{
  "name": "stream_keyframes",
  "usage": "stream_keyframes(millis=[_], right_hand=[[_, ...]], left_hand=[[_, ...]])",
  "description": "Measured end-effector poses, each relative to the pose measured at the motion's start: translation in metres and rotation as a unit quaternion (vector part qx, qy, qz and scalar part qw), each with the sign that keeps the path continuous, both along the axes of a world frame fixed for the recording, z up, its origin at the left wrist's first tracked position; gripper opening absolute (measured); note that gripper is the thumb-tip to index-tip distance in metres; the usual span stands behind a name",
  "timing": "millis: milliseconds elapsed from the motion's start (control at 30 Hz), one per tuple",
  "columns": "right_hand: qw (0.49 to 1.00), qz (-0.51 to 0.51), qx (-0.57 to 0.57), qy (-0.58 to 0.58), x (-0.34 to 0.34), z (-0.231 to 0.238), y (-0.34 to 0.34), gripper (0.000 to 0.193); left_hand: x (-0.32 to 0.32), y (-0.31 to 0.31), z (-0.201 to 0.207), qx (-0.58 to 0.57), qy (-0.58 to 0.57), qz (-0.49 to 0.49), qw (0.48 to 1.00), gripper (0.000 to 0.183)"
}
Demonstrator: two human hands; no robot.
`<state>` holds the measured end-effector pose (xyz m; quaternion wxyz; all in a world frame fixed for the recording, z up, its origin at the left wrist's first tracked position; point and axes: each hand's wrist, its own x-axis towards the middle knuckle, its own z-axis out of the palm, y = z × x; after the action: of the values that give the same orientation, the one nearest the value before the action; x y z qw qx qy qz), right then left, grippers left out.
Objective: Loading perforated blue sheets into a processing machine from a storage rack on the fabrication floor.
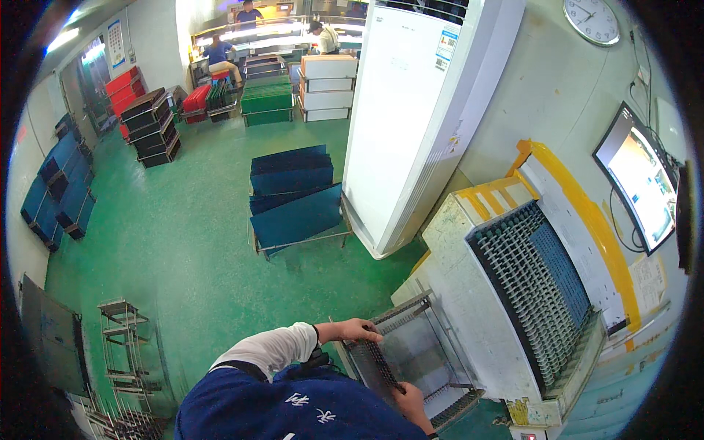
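With the left hand (360, 330) closed on its far end and the right hand (413, 405) on its near end, the dark panel (374, 369) is at the left side of the slotted metal rack (459, 408), each grip presumably placed to hold the piece steady

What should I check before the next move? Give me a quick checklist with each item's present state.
1. Left hand on one end of the dark piece: ok.
2. Right hand at its other end: ok.
3. Dark piece is a single layer: cannot tell.
4. Metal rack close by both hands: ok.
5. Rollers free of panels: not ok, a blue panel shows there.
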<state>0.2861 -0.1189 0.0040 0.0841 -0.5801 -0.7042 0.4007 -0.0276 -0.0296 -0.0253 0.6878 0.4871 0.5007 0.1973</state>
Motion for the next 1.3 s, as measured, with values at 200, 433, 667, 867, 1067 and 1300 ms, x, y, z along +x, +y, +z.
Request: stream_keyframes(millis=[200,433,667,867,1067,1300], right_hand=[[1.000,0.001,-0.007,-0.002,-0.002,0.004,0.001,0.042],[1.000,0.007,0.022,0.007,0.008,-0.016,-0.001,0.044],[0.999,-0.010,-0.035,0.006,-0.006,0.016,-0.001,0.043],[1.000,0.012,0.006,-0.006,0.001,0.000,0.000,0.043],[1.000,-0.010,-0.022,0.002,-0.006,0.019,0.000,0.040],[0.998,-0.021,-0.063,0.002,-0.007,0.026,0.002,0.037]], left_hand=[[0.000,-0.001,0.004,0.006,0.005,0.004,1.000,0.061],[0.001,0.002,-0.001,0.003,-0.007,-0.007,1.000,0.060],[0.000,-0.003,0.005,0.004,0.001,0.011,1.000,0.059],[0.001,-0.002,0.004,0.007,-0.006,0.009,1.000,0.061],[0.000,-0.002,0.004,0.006,-0.004,0.007,1.000,0.060],[0.003,0.000,0.005,0.000,0.000,0.005,1.000,0.059]])
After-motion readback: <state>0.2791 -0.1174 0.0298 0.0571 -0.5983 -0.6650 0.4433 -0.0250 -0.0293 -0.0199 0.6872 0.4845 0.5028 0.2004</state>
